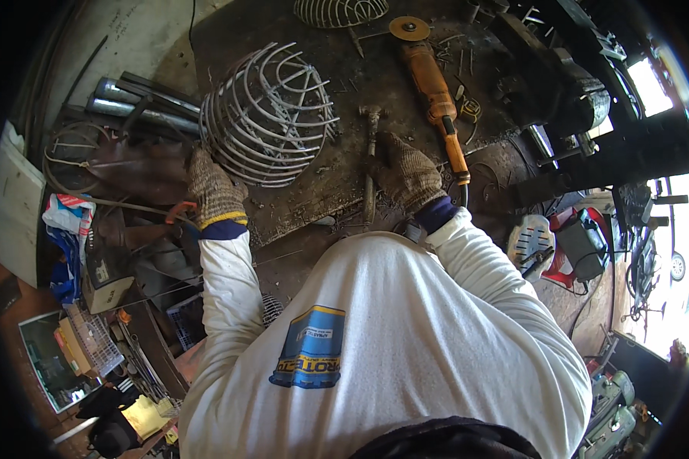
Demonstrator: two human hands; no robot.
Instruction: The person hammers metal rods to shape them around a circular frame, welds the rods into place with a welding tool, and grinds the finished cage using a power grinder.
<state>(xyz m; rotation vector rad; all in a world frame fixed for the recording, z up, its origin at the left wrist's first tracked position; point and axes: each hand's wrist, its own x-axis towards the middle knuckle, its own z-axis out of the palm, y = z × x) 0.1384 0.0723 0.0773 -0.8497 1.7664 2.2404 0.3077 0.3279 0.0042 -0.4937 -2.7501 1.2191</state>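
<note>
A dome-shaped basket of bent metal rods (272,115) lies tilted on the dark, worn workbench (314,218). My left hand (213,187), in a brown knitted glove, grips the basket at its near left edge; the fingertips are partly hidden. To the right of the basket lies a hammer (370,200), its head away from me and its handle toward me. My right hand (409,176), gloved alike, has its fingers at the hammer's handle and closes on it from the right. Beyond that hand rests an orange angle grinder (430,84) with a tan disc (409,29).
Another rod dome (341,11) sits at the bench's far edge. Metal pipes (142,107) lie at the left, near an orange-handled tool (181,211). A heavy vise-like metal block (582,99) stands at the right. Loose rods and scraps lie around the grinder.
</note>
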